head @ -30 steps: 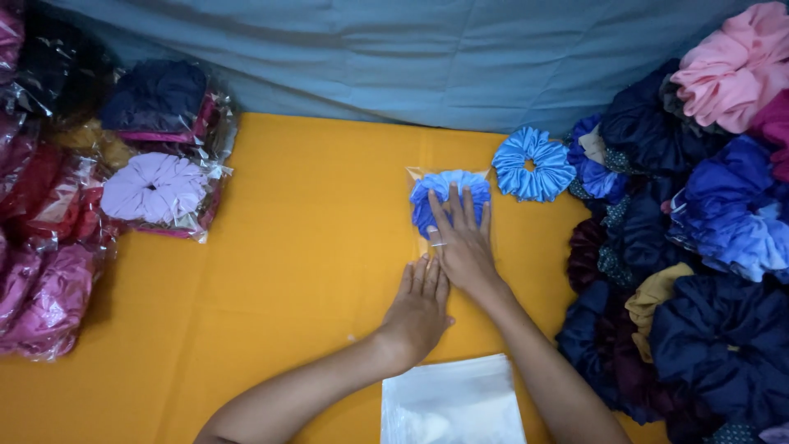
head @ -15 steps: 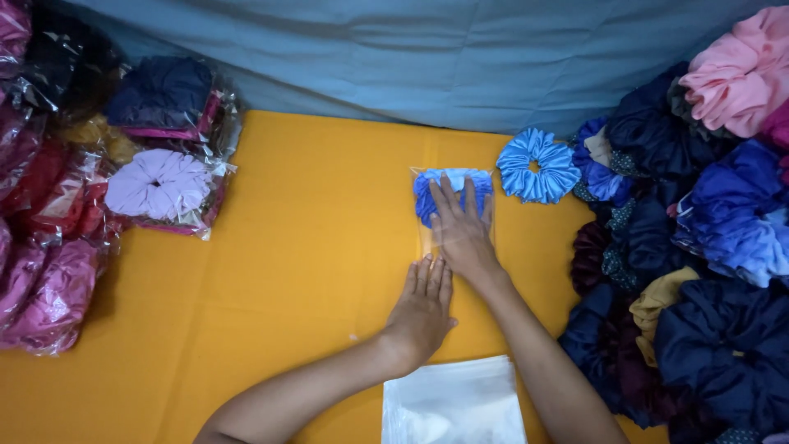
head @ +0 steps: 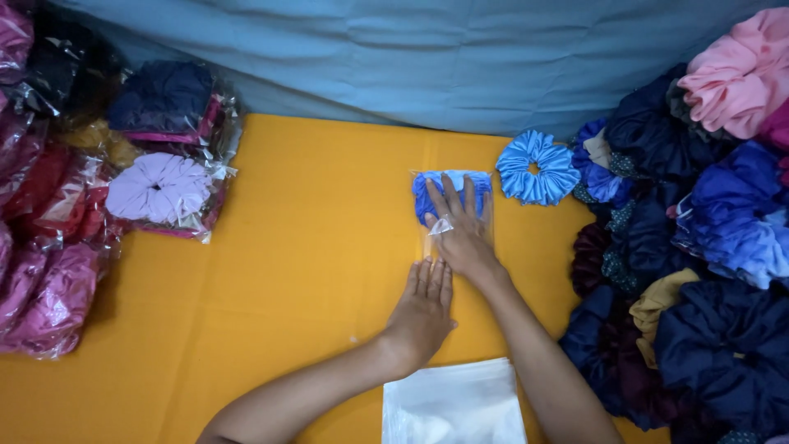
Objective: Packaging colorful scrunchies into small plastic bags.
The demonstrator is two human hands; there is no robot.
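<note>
A: While the clear plastic sleeve (head: 454,215) with the royal-blue fabric scrunchie (head: 436,193) inside is lying flat on the yellow cloth-covered worktop (head: 312,247), how is it being held?

B: It is pressed from above by the right hand (head: 462,230), whose fingers (head: 450,196) are spread wide and laid flat over the scrunchie; nothing is gripped. The lower end of the sleeve is pinned by the left hand (head: 423,308), fingers together and flat, just below the right hand.

A: How is such a pressing best done?

B: By judgement, the air is best pushed out evenly with the palms kept flat, and the sleeve's lower edge kept taut under the left hand so that the film is not creased.

A: What can be counted nearby?

B: One loose light-blue scrunchie (head: 537,167) is seen just beside the sleeve, to its right. One stack of white-looking flat bags (head: 454,403) lies near the bottom edge, between the forearms. One bagged lilac scrunchie (head: 159,187) and one bagged navy scrunchie (head: 160,99) can be told apart at the left; the other bagged pink and red pieces (head: 37,279) there cannot be counted surely. At the right, a heap of loose scrunchies (head: 707,247) in navy, blue, maroon and pink is piled too thickly for a count.
</note>
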